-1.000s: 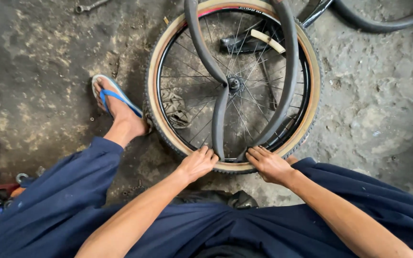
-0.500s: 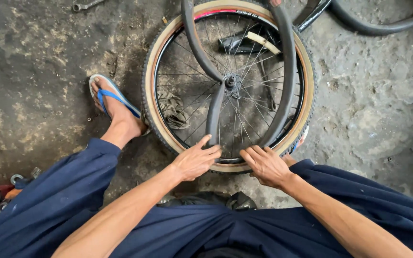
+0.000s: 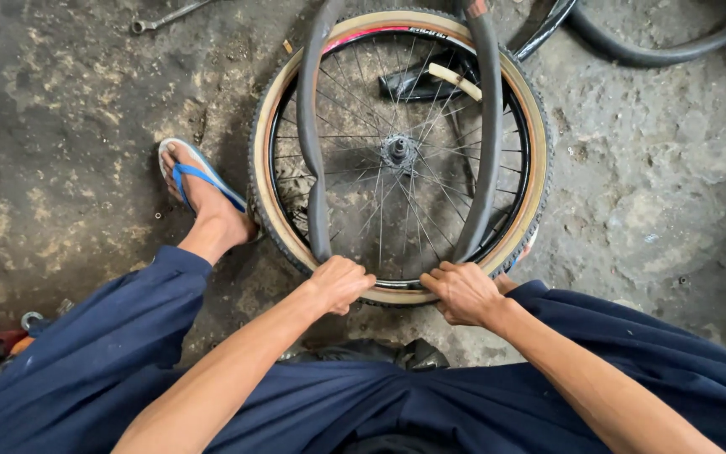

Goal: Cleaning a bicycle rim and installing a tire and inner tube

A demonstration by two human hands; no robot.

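tan-walled tyre (image 3: 272, 151) on spoked wheel — left hand (image 3: 339, 282), right hand (image 3: 462, 292) clenched on its edge.

head view | straight down — close | over wheel (image 3: 397, 151) on floor

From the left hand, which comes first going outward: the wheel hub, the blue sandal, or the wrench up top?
From the left hand:
1. Hub, up at the wheel's centre.
2. Sandal, to the left; nearly the same distance as the hub.
3. Wrench, top edge, clearly farthest.
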